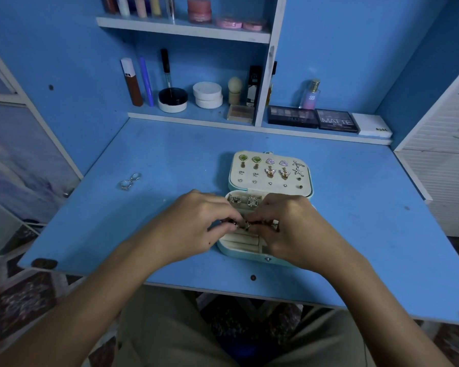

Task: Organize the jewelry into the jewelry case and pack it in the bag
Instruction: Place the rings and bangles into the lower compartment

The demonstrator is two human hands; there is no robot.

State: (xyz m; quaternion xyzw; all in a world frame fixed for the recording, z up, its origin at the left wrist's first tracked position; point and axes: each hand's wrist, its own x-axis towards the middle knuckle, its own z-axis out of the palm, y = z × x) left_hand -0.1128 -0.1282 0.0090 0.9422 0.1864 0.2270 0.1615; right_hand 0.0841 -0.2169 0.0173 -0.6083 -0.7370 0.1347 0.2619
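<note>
The jewelry case [268, 207] lies open near the middle of the blue surface [170, 160], its lid panel on the far side studded with earrings [270, 169]. Over the near tray, the left hand [196, 226] and right hand [289, 226] meet, fingertips pinched together on what seems a small ring [245, 224]. Two rings [130, 181] lie well apart to the left.
</note>
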